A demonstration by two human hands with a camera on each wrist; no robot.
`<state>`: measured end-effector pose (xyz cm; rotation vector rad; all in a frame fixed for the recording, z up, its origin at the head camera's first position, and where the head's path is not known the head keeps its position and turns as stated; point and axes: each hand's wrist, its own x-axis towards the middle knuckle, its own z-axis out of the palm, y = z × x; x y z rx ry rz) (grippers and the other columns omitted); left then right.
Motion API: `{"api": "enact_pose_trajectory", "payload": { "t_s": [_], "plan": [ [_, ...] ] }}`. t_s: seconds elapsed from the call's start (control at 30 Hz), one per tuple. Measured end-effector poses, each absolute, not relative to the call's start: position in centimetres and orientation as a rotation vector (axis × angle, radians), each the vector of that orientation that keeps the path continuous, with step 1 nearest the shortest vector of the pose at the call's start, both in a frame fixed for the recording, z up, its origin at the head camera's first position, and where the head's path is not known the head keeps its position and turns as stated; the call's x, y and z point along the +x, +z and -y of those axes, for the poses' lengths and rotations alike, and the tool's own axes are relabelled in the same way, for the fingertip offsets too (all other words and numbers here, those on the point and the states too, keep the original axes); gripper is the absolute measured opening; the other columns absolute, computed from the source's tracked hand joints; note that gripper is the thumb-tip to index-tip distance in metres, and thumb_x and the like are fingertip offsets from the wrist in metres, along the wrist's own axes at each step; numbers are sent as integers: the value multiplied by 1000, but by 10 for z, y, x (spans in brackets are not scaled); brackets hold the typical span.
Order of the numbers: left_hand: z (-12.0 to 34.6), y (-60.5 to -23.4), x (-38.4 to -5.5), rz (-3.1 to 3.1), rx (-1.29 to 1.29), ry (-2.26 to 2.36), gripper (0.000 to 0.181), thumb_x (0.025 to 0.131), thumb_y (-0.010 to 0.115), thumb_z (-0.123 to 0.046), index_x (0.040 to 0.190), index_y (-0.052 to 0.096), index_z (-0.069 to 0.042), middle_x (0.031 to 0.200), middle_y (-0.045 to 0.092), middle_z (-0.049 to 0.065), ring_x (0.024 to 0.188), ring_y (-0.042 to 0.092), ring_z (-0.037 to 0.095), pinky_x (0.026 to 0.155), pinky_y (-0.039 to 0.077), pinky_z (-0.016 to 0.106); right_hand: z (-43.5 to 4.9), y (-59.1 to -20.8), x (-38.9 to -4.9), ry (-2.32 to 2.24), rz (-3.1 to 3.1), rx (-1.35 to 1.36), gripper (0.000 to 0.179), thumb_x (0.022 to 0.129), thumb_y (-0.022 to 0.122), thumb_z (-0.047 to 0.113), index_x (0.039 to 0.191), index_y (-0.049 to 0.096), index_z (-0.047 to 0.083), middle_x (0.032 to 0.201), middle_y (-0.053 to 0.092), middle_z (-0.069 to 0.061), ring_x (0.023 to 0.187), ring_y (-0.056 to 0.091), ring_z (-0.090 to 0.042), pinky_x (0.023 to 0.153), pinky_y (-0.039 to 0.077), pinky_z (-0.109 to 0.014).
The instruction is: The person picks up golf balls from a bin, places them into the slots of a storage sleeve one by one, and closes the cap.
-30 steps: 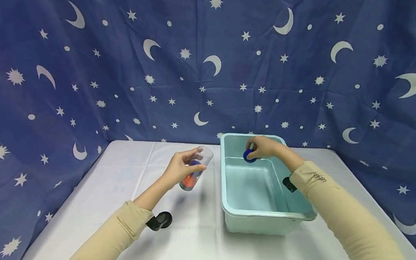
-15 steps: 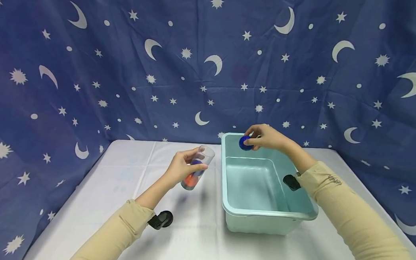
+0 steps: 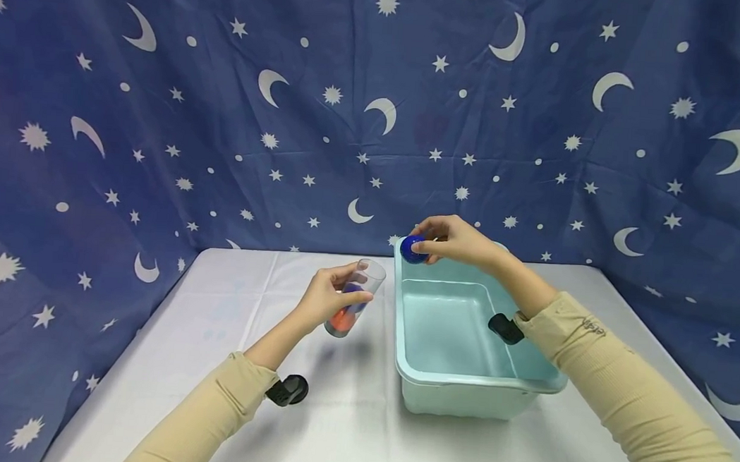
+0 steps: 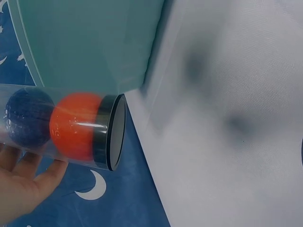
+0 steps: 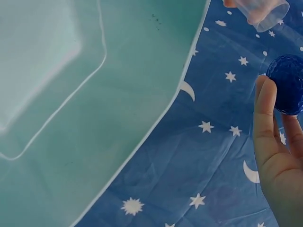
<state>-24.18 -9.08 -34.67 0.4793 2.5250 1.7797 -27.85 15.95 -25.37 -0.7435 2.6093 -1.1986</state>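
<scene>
Facing left wrist view only: base of clear tube.

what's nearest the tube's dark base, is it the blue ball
No, the orange ball sits nearest the dark base of the tube.

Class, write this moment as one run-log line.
left hand: holds tilted clear tube; inside tube: orange ball, blue ball; right hand: pinches second blue ball; turquoise tub: on white-covered table
</scene>
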Motion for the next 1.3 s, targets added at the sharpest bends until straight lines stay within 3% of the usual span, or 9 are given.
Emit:
{"api": "enact_pose_trajectory", "payload": {
  "t_s": [0.27,0.63,1.3],
  "plan": [
    [87,-342,-242,-2531,477,1766,56,80,74,-11,132,55,-9,118,66,17,111,62,29,95,51,43,-149,-252,-274,-1242,-2596,-764,34,89,64,15,118,61,0,94,66,-15,70,65,-13,73,57,-27],
    [86,-343,-242,-2549,499,1746,56,79,76,-10,131,56,-6,117,66,17,109,63,30,92,53,40,-124,-260,-269,-1094,-2601,-876,37,85,68,14,119,60,0,109,65,-21,88,70,-26,80,58,-35],
    [89,-341,-241,-2533,471,1742,58,79,75,-11,133,54,-8,120,65,16,114,60,35,97,49,46,-99,-266,-266,-939,-2668,-988,36,82,72,11,116,63,2,105,66,-17,90,67,-24,72,57,-28]
  ]
}}
